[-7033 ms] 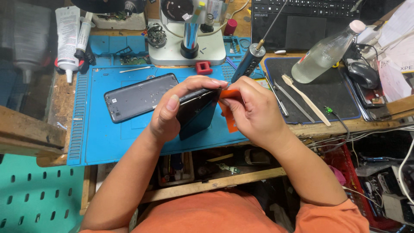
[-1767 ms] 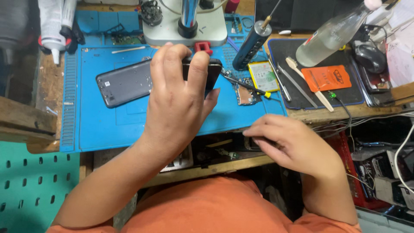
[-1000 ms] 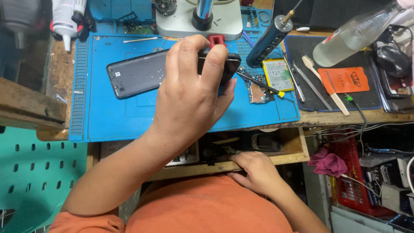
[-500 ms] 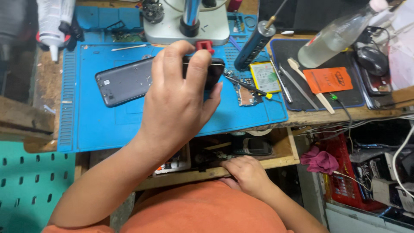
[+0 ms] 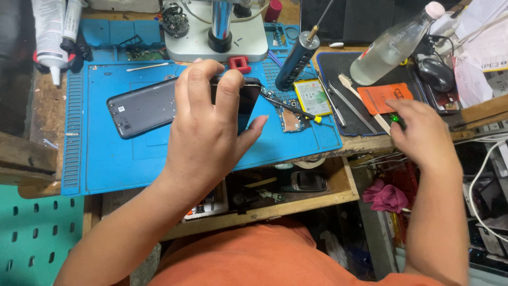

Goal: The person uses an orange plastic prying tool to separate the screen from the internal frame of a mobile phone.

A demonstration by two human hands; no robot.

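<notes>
My left hand (image 5: pixel 203 132) grips a dark phone body (image 5: pixel 248 95) and holds it tilted just above the blue work mat (image 5: pixel 106 164). A grey phone back cover (image 5: pixel 140 108) lies flat on the mat to its left. My right hand (image 5: pixel 423 132) reaches onto the black mat (image 5: pixel 338 66) at the right. Its fingertips are at a small green-handled tool (image 5: pixel 394 117), beside an orange card (image 5: pixel 383 95). Whether the fingers have closed on the tool is unclear.
A phone battery (image 5: pixel 312 98), a circuit board (image 5: pixel 290 119) and tweezers (image 5: pixel 336 98) lie right of the phone. Behind them are a blue electric screwdriver (image 5: pixel 295 61), a clear bottle (image 5: pixel 391 45), a microscope base (image 5: pixel 217 37) and a mouse (image 5: pixel 435 71). An open drawer (image 5: pixel 296 185) sits under the bench edge.
My right hand has come up from the drawer below the bench and moved right onto the black mat by the orange card. The left hand still holds the phone.
</notes>
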